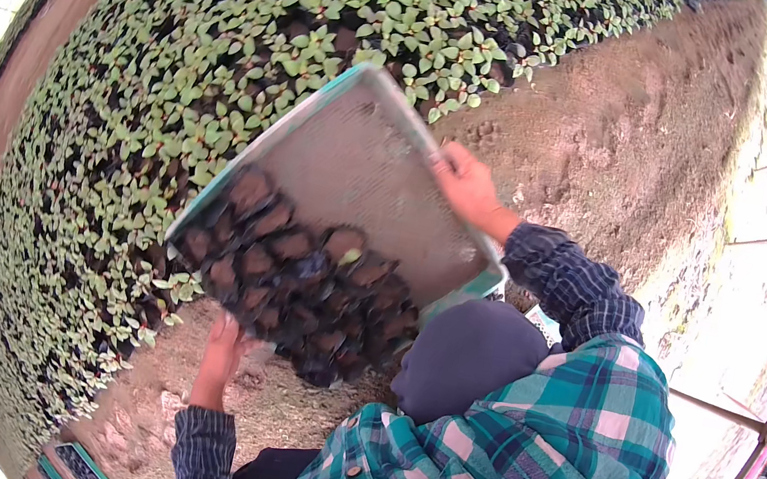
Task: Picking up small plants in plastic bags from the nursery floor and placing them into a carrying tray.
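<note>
A shallow plastic crate (375, 154) with a teal rim hangs tilted before me. Packed into its lower end are black nursery bags (291, 247) of brown soil; the upper half of its floor is bare. One small green leaf (350, 257) shows among the bags. My right hand (468, 185) grips the crate's right rim. At the lower left edge, my left hand (225, 346) holds the crate from below, its fingers partly hidden by the bags. Some bags reach over the near edge, where the rim is hidden.
Dense seedlings (170, 105) in black bags border the crate on its upper and left sides. Bare soil (599, 131) runs along the right. Narrow trays (86, 468) lie at the lower left. My knee (470, 360) in dark cloth rises close to the crate's near corner.
</note>
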Action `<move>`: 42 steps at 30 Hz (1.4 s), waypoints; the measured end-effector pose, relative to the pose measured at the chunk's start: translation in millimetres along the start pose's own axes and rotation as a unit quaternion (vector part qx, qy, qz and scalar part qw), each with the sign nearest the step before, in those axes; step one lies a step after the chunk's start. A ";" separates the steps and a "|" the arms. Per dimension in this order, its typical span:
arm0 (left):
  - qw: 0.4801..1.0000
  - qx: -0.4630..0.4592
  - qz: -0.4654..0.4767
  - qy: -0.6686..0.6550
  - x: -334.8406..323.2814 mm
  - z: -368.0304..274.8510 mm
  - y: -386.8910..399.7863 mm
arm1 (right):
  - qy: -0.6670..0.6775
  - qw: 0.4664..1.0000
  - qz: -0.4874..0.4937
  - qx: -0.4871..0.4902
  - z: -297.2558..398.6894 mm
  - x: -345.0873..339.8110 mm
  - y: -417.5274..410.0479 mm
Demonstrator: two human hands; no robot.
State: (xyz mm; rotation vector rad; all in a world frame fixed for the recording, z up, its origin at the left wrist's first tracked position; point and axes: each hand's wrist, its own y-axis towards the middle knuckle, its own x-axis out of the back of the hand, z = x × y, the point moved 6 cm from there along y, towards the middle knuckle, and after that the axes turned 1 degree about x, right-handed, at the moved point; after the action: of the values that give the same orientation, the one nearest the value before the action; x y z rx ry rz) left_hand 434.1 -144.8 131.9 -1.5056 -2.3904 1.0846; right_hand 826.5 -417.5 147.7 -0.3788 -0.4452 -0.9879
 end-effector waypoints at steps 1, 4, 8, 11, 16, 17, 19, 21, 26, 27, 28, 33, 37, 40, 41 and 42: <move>0.999 -0.023 0.028 0.016 -24.4 -15.7 26.5 | 0.002 0.999 -0.041 0.003 -15.4 28.2 9.2; 0.993 -0.064 0.090 0.033 -104.0 -48.1 105.9 | -0.133 0.976 -0.168 -0.026 -68.8 115.0 37.6; 0.977 -0.068 0.144 0.143 -227.1 -58.7 194.3 | -0.270 0.928 -0.255 -0.027 -136.9 245.4 61.6; 0.964 -0.104 0.188 0.158 -320.9 -45.8 238.1 | -0.283 0.909 -0.302 -0.054 -191.4 334.0 46.7; 0.950 0.100 0.290 0.063 -431.2 31.5 283.5 | -0.349 0.868 -0.300 -0.189 -298.4 424.5 14.3; 0.947 0.126 0.290 0.054 -441.2 45.9 289.2 | -0.356 0.862 -0.305 -0.191 -316.3 429.7 9.8; 0.940 0.171 0.294 0.036 -448.2 71.4 298.8 | -0.338 0.871 -0.295 -0.199 -350.9 424.7 3.5; 0.934 0.221 0.279 0.010 -440.9 90.5 305.3 | -0.325 0.874 -0.287 -0.219 -379.5 408.8 1.5; 0.905 0.305 0.284 0.088 -405.6 86.1 320.6 | -0.455 0.813 -0.260 -0.252 -379.6 371.8 44.6; 0.902 0.314 0.284 0.090 -399.6 75.3 323.3 | -0.532 0.775 -0.265 -0.213 -356.5 366.4 61.4; 0.899 0.251 0.275 0.232 -388.4 58.7 332.6 | -0.493 0.810 -0.276 -0.160 -333.0 360.4 82.3; 0.823 0.127 0.166 0.528 -351.3 -10.3 372.1 | -0.154 0.969 -0.189 0.029 -209.9 242.5 186.0; 0.746 0.026 0.187 0.639 -337.7 -8.3 380.1 | -0.166 0.983 -0.005 0.077 -148.9 161.7 211.2; 0.729 -0.011 0.172 0.662 -331.1 10.1 376.5 | -0.227 0.972 0.007 0.057 -149.7 134.4 221.7; 0.726 -0.033 0.149 0.671 -328.9 11.2 375.1 | -0.226 0.972 0.016 0.057 -152.1 124.0 225.5; 0.722 -0.009 0.164 0.672 -326.9 17.9 371.5 | -0.256 0.964 0.010 0.069 -153.6 118.7 228.4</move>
State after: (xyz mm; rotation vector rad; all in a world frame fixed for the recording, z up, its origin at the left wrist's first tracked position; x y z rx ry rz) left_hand 865.3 -330.5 -25.8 -1.7561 -1.0913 -0.1752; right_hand 1108.0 -464.1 55.6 -0.5139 -0.9715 -0.8264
